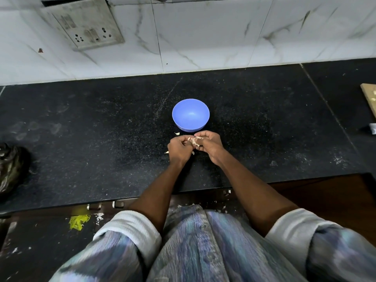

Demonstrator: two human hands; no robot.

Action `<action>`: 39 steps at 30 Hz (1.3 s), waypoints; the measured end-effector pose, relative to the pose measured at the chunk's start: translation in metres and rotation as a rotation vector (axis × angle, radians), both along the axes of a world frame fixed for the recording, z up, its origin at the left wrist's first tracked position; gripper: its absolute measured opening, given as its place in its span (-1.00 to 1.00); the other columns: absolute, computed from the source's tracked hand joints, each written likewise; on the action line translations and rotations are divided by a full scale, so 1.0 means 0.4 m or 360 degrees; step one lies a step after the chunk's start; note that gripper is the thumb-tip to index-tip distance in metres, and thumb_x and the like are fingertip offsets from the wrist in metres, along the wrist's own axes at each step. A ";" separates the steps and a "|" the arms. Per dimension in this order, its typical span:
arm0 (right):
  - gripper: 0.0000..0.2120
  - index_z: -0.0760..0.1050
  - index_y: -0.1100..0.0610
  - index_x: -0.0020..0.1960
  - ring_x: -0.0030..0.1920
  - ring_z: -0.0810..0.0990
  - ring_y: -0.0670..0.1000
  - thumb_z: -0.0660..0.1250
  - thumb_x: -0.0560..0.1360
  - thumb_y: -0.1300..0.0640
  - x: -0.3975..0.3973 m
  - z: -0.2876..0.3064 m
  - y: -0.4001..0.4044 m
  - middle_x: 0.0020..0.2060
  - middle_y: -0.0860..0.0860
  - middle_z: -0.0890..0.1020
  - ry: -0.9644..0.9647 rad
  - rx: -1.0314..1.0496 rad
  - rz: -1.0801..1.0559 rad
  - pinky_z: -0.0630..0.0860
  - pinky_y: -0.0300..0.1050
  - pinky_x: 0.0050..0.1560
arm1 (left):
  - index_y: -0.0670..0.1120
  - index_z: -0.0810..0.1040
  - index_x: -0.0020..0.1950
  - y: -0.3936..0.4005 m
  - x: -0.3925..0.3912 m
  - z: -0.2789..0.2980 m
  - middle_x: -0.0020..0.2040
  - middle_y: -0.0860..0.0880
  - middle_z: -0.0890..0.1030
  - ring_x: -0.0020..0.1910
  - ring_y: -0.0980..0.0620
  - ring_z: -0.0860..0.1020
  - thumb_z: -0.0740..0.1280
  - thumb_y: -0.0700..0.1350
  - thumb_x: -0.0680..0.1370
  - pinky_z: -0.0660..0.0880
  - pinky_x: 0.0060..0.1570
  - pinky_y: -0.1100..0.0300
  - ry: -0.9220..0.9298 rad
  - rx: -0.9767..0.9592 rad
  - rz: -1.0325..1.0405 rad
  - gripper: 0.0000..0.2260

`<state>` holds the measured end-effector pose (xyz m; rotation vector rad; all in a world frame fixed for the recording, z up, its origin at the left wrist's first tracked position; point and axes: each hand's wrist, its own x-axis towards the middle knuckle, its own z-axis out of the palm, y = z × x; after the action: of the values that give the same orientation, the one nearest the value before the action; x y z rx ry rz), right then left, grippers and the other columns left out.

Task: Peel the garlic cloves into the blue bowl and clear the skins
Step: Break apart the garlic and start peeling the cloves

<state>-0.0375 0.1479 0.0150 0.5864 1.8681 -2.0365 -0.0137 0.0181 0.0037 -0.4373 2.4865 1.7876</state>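
Observation:
A blue bowl (190,115) stands on the black stone counter (101,139), and nothing shows inside it. Just in front of it my left hand (179,149) and my right hand (208,143) meet, fingers curled, both pinching one garlic clove (194,140) with pale, papery skin partly lifted. Loose bits of skin lie on the counter: one by the bowl's near left side (177,133), one left of my left hand (166,152), one under my left hand (193,153).
A white tiled wall with a socket plate (85,27) rises behind the counter. A dark crumpled bag (11,169) sits at the left edge. A wooden board (370,96) pokes in at the right. The counter's front edge runs just before my forearms.

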 end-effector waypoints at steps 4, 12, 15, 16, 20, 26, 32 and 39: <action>-0.78 0.60 0.31 0.14 -0.12 0.72 0.01 0.46 0.51 0.38 0.000 0.005 0.001 -0.02 0.20 0.73 0.0043 -0.0007 0.0036 0.64 -0.19 -0.17 | -0.07 0.78 -0.02 0.003 -0.004 0.005 -0.17 -0.06 0.77 -0.18 -0.01 0.73 0.33 -0.34 0.51 0.66 -0.15 0.13 -0.0136 0.0302 0.0084 -0.73; -0.81 0.64 0.27 0.14 -0.01 0.73 0.06 0.39 0.54 0.40 0.003 -0.001 0.010 -0.02 0.18 0.74 -0.0015 -0.0190 0.0020 0.65 -0.14 -0.05 | -0.15 0.74 0.00 -0.019 -0.011 -0.009 -0.25 -0.09 0.73 -0.34 0.09 0.63 0.47 -0.23 0.60 0.62 -0.29 0.17 -0.0162 0.0330 0.0306 -0.95; -0.79 0.62 0.27 0.13 0.00 0.73 0.07 0.38 0.53 0.45 0.001 -0.003 0.012 -0.04 0.18 0.72 -0.0041 -0.0233 -0.0018 0.67 -0.10 -0.02 | -0.15 0.69 0.02 -0.025 -0.015 -0.016 -0.24 -0.11 0.72 -0.34 0.09 0.64 0.38 -0.25 0.65 0.60 -0.29 0.17 -0.0212 0.0424 0.0320 -0.91; -0.77 0.62 0.28 0.13 -0.01 0.73 0.08 0.38 0.52 0.46 0.002 -0.002 0.011 -0.03 0.19 0.72 -0.0042 -0.0245 -0.0019 0.67 -0.08 0.00 | -0.15 0.69 0.02 -0.023 -0.013 -0.017 -0.23 -0.12 0.72 -0.32 0.09 0.64 0.37 -0.27 0.65 0.61 -0.25 0.18 -0.0228 0.0448 0.0299 -0.89; -0.74 0.62 0.28 0.14 -0.02 0.73 0.10 0.41 0.48 0.47 0.006 0.001 0.008 -0.04 0.19 0.72 -0.0043 -0.0209 -0.0007 0.68 -0.06 0.04 | -0.16 0.72 0.04 -0.013 -0.006 -0.021 -0.22 -0.12 0.72 -0.26 0.03 0.64 0.39 -0.28 0.63 0.64 -0.16 0.12 -0.0227 0.0494 0.0220 -0.89; -0.76 0.64 0.20 0.02 -0.12 0.71 0.05 0.48 0.41 0.43 0.004 -0.011 0.008 -0.12 0.14 0.74 -0.0011 0.0073 0.0004 0.66 -0.11 -0.06 | -0.09 0.77 -0.04 -0.005 -0.004 -0.014 -0.22 -0.09 0.75 -0.31 0.01 0.65 0.54 -0.13 0.56 0.67 -0.13 0.03 -0.0156 0.0302 0.0013 -0.95; -0.76 0.62 0.27 0.13 -0.01 0.72 0.13 0.38 0.50 0.46 0.008 -0.009 0.020 -0.01 0.25 0.71 -0.0030 -0.0229 -0.0011 0.66 -0.07 0.04 | -0.08 0.75 0.02 -0.010 -0.014 -0.011 -0.10 0.01 0.75 -0.09 0.01 0.72 0.35 -0.32 0.61 0.68 0.05 0.01 -0.0075 -0.0106 0.0178 -0.78; -0.72 0.60 0.28 0.21 0.08 0.74 0.14 0.36 0.54 0.47 0.012 -0.003 0.016 0.05 0.23 0.73 0.0009 -0.0274 0.0013 0.67 -0.01 0.10 | 0.02 0.77 0.03 -0.020 -0.002 -0.012 -0.15 0.15 0.74 -0.14 0.17 0.69 0.57 -0.09 0.53 0.66 -0.02 0.13 0.0102 -0.0124 -0.0006 -0.90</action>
<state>-0.0328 0.1543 0.0137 0.5269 1.6733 -2.1675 -0.0145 0.0102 -0.0013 -0.3846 2.6052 1.7350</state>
